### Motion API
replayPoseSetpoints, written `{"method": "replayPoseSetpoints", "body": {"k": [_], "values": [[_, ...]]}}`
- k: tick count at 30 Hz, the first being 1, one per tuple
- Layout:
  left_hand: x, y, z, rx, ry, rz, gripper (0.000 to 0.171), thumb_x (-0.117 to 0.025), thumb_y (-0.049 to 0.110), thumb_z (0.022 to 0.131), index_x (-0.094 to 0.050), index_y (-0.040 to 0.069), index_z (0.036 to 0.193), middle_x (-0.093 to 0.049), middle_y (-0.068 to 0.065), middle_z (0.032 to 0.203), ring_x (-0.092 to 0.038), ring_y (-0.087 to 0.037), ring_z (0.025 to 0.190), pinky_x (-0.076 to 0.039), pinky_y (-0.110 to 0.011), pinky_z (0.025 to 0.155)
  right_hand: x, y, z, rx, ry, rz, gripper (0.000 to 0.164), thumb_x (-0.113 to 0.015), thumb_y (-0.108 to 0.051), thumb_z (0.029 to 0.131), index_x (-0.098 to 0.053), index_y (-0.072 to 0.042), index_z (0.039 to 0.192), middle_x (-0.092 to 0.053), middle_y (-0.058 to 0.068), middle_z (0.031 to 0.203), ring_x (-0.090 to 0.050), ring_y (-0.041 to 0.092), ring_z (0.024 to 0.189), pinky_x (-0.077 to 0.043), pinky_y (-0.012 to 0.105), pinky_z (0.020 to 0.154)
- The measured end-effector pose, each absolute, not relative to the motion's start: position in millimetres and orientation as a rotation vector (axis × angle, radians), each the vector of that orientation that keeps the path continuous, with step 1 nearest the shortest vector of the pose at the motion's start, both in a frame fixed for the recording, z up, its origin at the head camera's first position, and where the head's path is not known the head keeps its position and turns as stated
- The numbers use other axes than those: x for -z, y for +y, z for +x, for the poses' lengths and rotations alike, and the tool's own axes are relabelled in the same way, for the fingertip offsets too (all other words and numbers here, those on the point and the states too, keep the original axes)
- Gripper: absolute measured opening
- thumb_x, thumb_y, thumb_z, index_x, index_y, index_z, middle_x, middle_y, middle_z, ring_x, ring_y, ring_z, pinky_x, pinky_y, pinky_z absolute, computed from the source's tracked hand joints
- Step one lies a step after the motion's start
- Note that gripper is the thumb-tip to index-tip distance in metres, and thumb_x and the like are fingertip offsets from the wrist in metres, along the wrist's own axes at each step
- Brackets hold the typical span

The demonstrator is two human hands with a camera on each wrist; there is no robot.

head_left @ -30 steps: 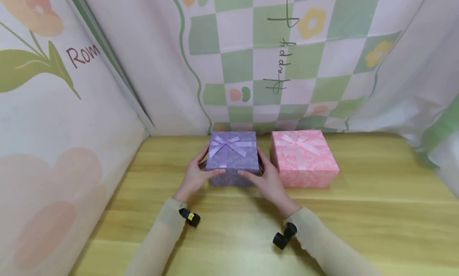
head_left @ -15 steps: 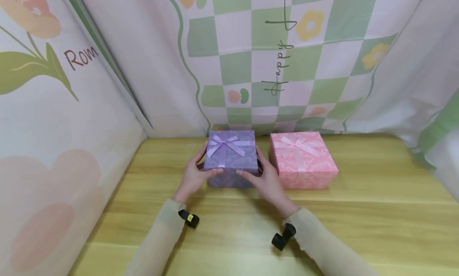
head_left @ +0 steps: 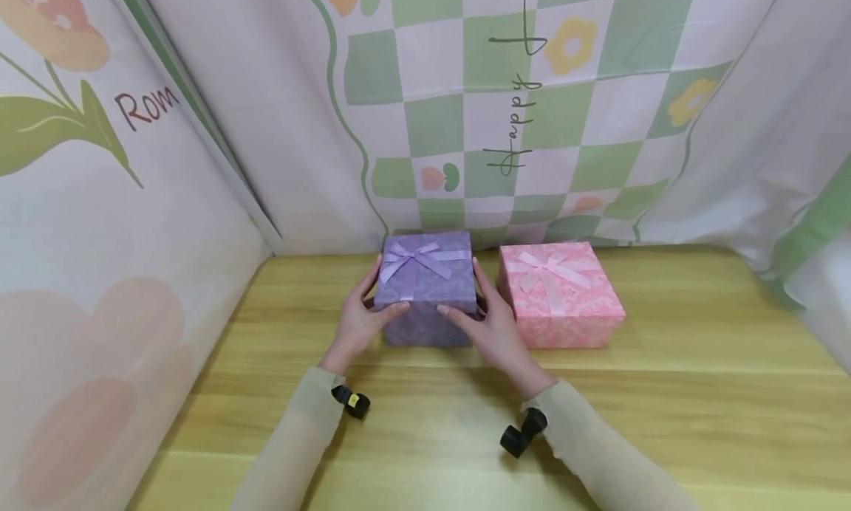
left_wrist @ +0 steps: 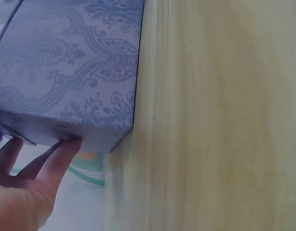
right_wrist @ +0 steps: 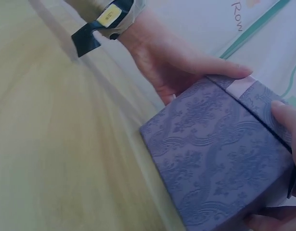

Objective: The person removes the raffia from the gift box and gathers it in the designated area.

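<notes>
A purple patterned gift box [head_left: 428,328] sits on the wooden table, its lid [head_left: 439,282] tied with a lilac ribbon bow [head_left: 414,257]. My left hand [head_left: 359,320] grips the lid's left front corner, thumb on the front edge and fingers along the side. On the opposite corner my right hand [head_left: 497,329] holds it the same way. A dark line runs between lid and box body [right_wrist: 200,144] in the right wrist view. From the left wrist, the left hand's fingers [left_wrist: 58,159] show against the box's side. The inside of the box is hidden.
A pink gift box [head_left: 565,332] with a pink bow stands just right of my right hand. Behind both boxes hangs a green and white checked curtain [head_left: 439,127]. A white floral panel [head_left: 86,230] borders the wooden table [head_left: 425,437] on the left.
The purple lid has risen slightly, with both hands' thumbs moving up along with it. The box body and the pink box stay in place; the whole head view has shifted a little.
</notes>
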State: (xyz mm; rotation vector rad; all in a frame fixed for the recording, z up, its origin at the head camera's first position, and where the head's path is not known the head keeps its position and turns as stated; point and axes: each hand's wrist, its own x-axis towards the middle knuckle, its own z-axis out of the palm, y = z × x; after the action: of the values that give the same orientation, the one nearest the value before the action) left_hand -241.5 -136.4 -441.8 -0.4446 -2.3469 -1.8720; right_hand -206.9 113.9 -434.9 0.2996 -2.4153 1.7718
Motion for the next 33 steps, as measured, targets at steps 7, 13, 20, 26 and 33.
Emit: {"method": "replayPoseSetpoints", "body": {"k": [7, 13, 20, 26, 33], "values": [[437.2, -141.0, -240.0, 1.757, -2.404, -0.442, 0.096, -0.086, 0.026, 0.085, -0.030, 0.024, 0.163, -0.034, -0.001, 0.162, -0.044, -0.038, 0.137, -0.046, -0.045, 0.104, 432.3, 110.4, -208.1, -1.834, -2.366, 0.329, 0.101, -0.081, -0.038, 0.089, -0.013, -0.038, 0.164, -0.021, 0.007, 0.166, -0.043, 0.042, 0.137, -0.048, 0.047, 0.101], [430.3, -141.4, -238.6, 1.737, -2.378, -0.464, 0.088, -0.082, 0.021, 0.090, -0.031, 0.020, 0.162, -0.036, -0.003, 0.160, -0.040, -0.027, 0.142, -0.039, -0.042, 0.111, 426.5, 110.7, -206.6, -1.833, -2.372, 0.360, 0.099, -0.079, -0.040, 0.091, -0.011, -0.042, 0.163, -0.019, 0.005, 0.167, -0.026, 0.032, 0.148, -0.039, 0.049, 0.110], [407.6, -142.0, -238.8, 1.688, -2.208, -0.508, 0.062, -0.070, 0.011, 0.099, -0.043, 0.007, 0.155, -0.044, -0.008, 0.155, -0.039, -0.021, 0.143, -0.030, -0.040, 0.117, 406.1, 109.2, -203.6, -1.829, -2.362, 0.335, 0.088, -0.073, -0.048, 0.094, -0.016, -0.047, 0.161, -0.017, -0.002, 0.167, -0.023, 0.029, 0.150, -0.028, 0.046, 0.117], [393.5, -146.4, -238.5, 1.745, -2.109, -0.554, 0.065, -0.069, -0.003, 0.095, -0.039, -0.003, 0.154, -0.040, -0.016, 0.157, -0.040, -0.033, 0.142, -0.030, -0.048, 0.117, 396.9, 107.3, -207.4, -1.744, -2.330, 0.410, 0.072, -0.064, -0.035, 0.103, -0.025, -0.029, 0.163, -0.027, -0.002, 0.164, -0.030, 0.026, 0.148, -0.026, 0.040, 0.119], [386.4, -150.7, -236.3, 1.712, -2.038, -0.566, 0.066, -0.071, -0.006, 0.093, -0.041, -0.004, 0.152, -0.041, -0.018, 0.156, -0.040, -0.028, 0.143, -0.030, -0.035, 0.117, 387.5, 104.0, -208.8, -1.650, -2.289, 0.453, 0.064, -0.067, -0.016, 0.101, -0.039, -0.011, 0.158, -0.056, 0.019, 0.141, -0.056, 0.037, 0.120, -0.046, 0.047, 0.102]]}}
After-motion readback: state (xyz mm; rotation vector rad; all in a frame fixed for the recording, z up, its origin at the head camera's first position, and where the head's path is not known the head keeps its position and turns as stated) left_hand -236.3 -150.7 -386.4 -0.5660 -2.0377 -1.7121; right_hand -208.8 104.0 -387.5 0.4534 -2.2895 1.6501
